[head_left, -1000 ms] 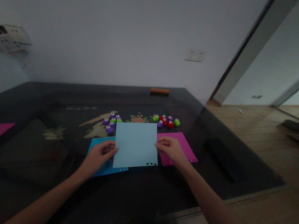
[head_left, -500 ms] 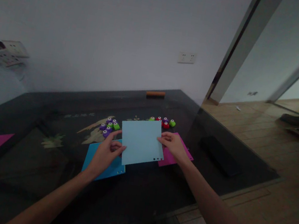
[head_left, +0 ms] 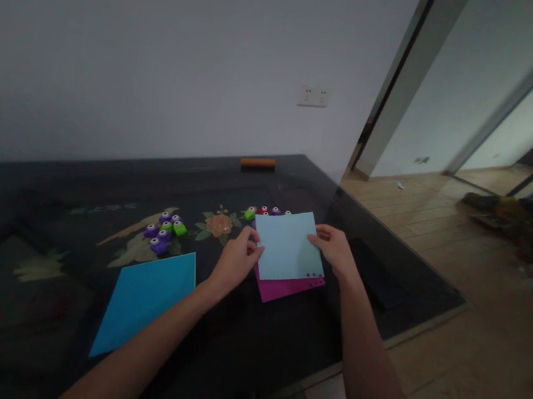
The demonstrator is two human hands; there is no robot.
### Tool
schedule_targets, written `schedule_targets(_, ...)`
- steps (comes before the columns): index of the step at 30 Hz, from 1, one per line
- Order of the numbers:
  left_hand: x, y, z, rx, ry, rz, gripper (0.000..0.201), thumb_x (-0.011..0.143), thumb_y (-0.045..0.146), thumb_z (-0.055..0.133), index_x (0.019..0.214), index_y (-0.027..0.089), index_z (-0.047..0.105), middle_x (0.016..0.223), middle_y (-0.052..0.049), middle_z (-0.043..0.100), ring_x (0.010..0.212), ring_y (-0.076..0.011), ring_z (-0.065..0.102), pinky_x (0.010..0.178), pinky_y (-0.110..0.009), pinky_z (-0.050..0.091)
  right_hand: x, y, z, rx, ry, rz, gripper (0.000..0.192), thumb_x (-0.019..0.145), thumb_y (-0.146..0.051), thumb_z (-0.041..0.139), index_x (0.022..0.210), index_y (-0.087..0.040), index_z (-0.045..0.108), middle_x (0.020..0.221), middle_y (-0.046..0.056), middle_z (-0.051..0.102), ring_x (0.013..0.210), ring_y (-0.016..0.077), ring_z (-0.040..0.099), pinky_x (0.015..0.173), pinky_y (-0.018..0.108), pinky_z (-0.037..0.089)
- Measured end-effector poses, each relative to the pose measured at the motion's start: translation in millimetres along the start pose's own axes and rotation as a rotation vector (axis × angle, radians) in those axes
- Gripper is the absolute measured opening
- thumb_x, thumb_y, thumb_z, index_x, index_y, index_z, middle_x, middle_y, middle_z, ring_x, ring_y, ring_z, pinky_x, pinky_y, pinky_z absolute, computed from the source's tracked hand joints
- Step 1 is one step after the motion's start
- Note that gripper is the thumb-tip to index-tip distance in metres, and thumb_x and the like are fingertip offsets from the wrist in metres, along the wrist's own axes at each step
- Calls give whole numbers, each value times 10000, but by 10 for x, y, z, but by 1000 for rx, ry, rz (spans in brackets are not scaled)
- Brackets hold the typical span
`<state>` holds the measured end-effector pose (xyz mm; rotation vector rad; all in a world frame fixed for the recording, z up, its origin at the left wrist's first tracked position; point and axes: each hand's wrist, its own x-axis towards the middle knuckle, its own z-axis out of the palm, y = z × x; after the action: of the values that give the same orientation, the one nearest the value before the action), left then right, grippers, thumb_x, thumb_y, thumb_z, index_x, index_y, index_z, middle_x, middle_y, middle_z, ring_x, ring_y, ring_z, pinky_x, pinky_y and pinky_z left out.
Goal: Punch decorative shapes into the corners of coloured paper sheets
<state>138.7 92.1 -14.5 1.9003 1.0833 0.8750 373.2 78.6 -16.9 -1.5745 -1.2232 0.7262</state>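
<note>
Plainly held, pale blue sheet: the pale blue sheet (head_left: 289, 247) is raised above the bench (head_left: 252, 352), between both hands and over the magenta sheet.
Left hand: the left hand (head_left: 235, 261) is at 9 o'clock of the pale blue sheet, fingers pinching its left edge.
Right hand: the right hand (head_left: 334, 251) is at 2 to 3 o'clock, fingers pinching the right edge near the top.
Nearer hand: neither; each is on its own edge, opposite the other.
Magenta sheet: the magenta sheet (head_left: 277, 290) shows below the pale one, from 5 to 7 o'clock; whether the two touch, I cannot tell.
Long axis: the pale blue sheet looks close to square, so none stands out; its lower edge rises slightly toward 3 o'clock.
Small dark marks: a short row on each of these two sheets, at the 5 o'clock corner, close together but not quite aligned.
Blue sheet: the blue sheet (head_left: 150, 296) lies at 8 o'clock, partly behind the left forearm.
Toy figures: one purple-and-green cluster (head_left: 165, 232) at 9 o'clock; another cluster (head_left: 251, 213) at 11 o'clock, partly hidden.
Brown block: the brown block (head_left: 258, 162) lies farther off at 11 o'clock.
</note>
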Motion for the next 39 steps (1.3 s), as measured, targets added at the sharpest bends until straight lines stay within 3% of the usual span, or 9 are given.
schedule_targets(3, -19, -46, 48, 84, -47, -29, 141, 792, 215, 538, 876, 218, 425, 596, 48, 588, 551, -159, 622, 536, -246, 425, 13, 24, -37, -203, 21, 4, 223, 698, -169, 606, 908, -124, 661, 767, 63, 688, 671, 171, 616, 613, 271, 454)
schedule_targets(11, -107, 7, 70, 223, -159, -115, 170, 801, 188, 536, 918, 214, 415, 520, 66, 574, 467, -151, 596, 505, -235, 390, 35, 79, 74, -436, 75, 48, 242, 703, -119, 633, 931, -177, 692, 722, 48, 670, 714, 189, 600, 686, 300, 429)
schedule_targets(22, -131, -11, 87, 295, -254, -216, 194, 813, 177, 534, 964, 205, 415, 543, 39, 614, 434, -154, 588, 491, -236, 385, 11, 114, 214, -541, 64, 62, 224, 730, -118, 621, 922, -205, 695, 781, 51, 688, 705, 176, 609, 633, 279, 426)
schedule_targets(27, -173, 52, 74, 613, -274, -136, 177, 821, 301, 541, 972, 227, 485, 710, -39, 655, 684, -238, 646, 594, -295, 416, 21, 118, 221, -542, 75, 67, 212, 737, -131, 618, 919, -212, 693, 775, 46, 690, 701, 177, 609, 626, 281, 424)
schedule_targets(32, -322, 154, 118, 741, -250, 131, 133, 832, 271, 515, 948, 213, 546, 981, -82, 621, 936, -255, 589, 744, -350, 454, 27, 140, 222, -540, 79, 62, 224, 736, -133, 613, 933, -204, 690, 772, 43, 693, 717, 179, 617, 645, 281, 428)
schedule_targets(35, -415, 156, 188, 725, -245, 241, 298, 798, 270, 571, 1086, 199, 544, 1224, -113, 544, 1119, -280, 502, 891, -405, 431, 31, 156, 227, -545, 84, 60, 226, 735, -135, 611, 932, -212, 690, 779, 42, 694, 721, 176, 617, 652, 277, 429)
schedule_targets(39, -468, 96, 265, 714, -284, 261, 483, 804, 284, 571, 1270, 207, 469, 1431, -107, 404, 1316, -297, 334, 1051, -485, 304, 30, 155, 233, -548, 87, 66, 232, 739, -134, 604, 943, -211, 685, 789, 42, 697, 714, 172, 618, 649, 273, 430)
